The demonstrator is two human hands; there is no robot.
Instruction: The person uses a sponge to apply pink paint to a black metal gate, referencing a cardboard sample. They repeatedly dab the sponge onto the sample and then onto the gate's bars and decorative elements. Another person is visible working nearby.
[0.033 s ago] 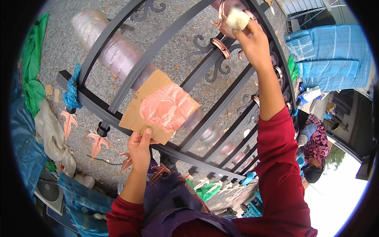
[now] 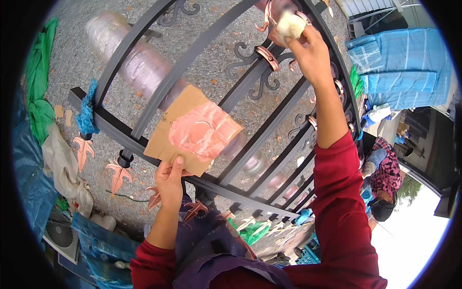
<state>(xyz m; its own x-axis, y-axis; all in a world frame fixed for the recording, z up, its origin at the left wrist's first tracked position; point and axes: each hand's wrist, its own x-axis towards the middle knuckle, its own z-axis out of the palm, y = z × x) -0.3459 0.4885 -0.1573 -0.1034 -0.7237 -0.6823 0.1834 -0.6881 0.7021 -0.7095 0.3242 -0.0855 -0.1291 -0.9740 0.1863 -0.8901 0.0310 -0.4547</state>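
My left hand (image 2: 170, 180) pinches the lower edge of a piece of brown cardboard (image 2: 155, 143). A broad smear of pink copper paint (image 2: 195, 132) covers much of that cardboard. At the top, my right hand (image 2: 312, 54) grips a pale sponge (image 2: 290, 25) between thumb and fingers. The sponge is against or just over a copper-coloured ornament (image 2: 275, 36) on a dark metal gate (image 2: 262, 133); contact cannot be told. Close below it, a copper-coloured collar (image 2: 267, 58) rings a bar beside black scrolls (image 2: 260, 90).
Copper-coloured spear points (image 2: 118, 177) line the gate's near edge. Beneath the bars lies a plastic-wrapped roll (image 2: 144, 65) on gravel. Another person (image 2: 385, 176) is at the right, near the gate. Blue sheeting (image 2: 399, 67) stands at the far right, green cloth (image 2: 38, 79) at the left.
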